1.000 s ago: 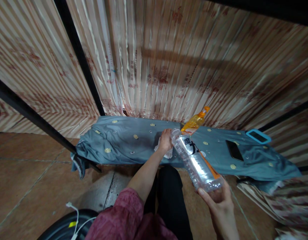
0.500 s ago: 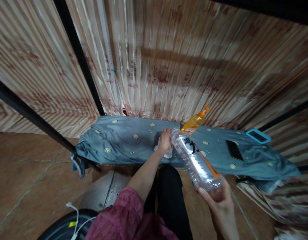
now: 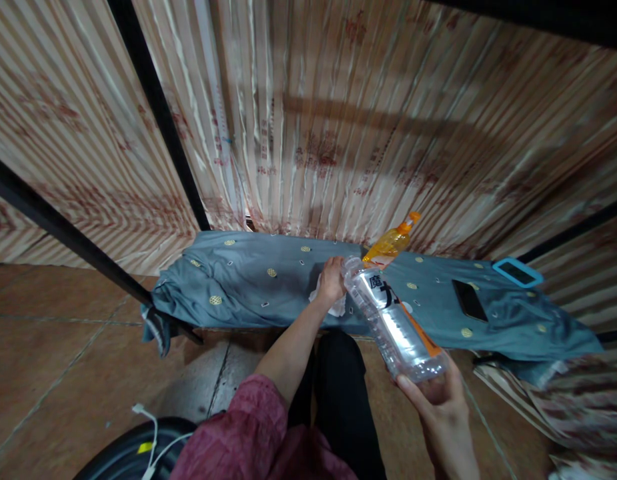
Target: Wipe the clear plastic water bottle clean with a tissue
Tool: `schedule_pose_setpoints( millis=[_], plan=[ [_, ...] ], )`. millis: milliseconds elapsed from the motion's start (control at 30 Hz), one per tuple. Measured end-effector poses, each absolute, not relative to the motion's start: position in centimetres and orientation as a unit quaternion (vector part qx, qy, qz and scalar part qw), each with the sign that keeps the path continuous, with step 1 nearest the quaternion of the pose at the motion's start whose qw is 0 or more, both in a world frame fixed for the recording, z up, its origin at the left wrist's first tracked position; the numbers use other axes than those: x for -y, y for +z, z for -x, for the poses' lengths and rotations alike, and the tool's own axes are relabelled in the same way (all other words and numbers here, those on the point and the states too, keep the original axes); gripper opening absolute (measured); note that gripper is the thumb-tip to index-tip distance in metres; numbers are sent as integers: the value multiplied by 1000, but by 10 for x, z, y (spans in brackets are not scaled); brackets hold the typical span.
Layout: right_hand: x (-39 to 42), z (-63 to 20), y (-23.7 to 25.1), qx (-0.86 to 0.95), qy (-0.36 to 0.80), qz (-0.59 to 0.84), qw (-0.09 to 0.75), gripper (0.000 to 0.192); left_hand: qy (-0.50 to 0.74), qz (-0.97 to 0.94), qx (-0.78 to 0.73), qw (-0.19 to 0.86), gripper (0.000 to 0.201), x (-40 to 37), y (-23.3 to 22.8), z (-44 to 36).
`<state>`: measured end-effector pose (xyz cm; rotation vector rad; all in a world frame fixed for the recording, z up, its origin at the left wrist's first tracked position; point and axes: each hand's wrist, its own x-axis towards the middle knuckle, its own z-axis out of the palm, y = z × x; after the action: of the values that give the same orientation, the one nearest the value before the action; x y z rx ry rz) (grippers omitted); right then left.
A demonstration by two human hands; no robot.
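A clear plastic bottle (image 3: 395, 327) with a silver and orange label slants across the view, its neck toward the upper left. My right hand (image 3: 441, 407) grips it round the base, thumb on the near side. Right beside the bottle's neck is my left hand (image 3: 332, 283), fingers curled down over a crumpled white tissue or cloth (image 3: 339, 307); its fingertips are hidden. Behind the neck stands a dish-soap-like bottle (image 3: 385, 245) of yellow liquid with an orange top, its lower part covered by the clear bottle.
A grey-blue cloth with pineapple prints (image 3: 248, 277) covers the narrow bench. On its right lie a black phone (image 3: 469, 300) and a blue-framed device (image 3: 517, 272). Black metal poles (image 3: 161, 113) stand before a striped curtain (image 3: 318, 120). A black round object (image 3: 138, 457) with white cables is at lower left.
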<state>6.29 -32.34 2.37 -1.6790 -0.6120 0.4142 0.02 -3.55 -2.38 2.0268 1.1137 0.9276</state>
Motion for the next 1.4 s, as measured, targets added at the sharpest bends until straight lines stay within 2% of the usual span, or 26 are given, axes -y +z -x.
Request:
schedule_pose_setpoints(
  millis=[333, 833, 1000, 1400],
  plan=[
    [322, -62, 26, 267, 169, 733, 602, 93, 357, -771, -419, 322, 30, 36, -24, 0],
    [323, -58, 26, 250, 215, 697, 636, 97, 359, -768, -418, 326, 30, 37, -23, 1],
    [321, -51, 31, 227, 195, 703, 646, 92, 350, -771, -420, 326, 31, 38, -22, 2],
    [322, -57, 26, 232, 209, 700, 642, 99, 344, -772, -421, 328, 32, 39, -19, 2]
  ],
)
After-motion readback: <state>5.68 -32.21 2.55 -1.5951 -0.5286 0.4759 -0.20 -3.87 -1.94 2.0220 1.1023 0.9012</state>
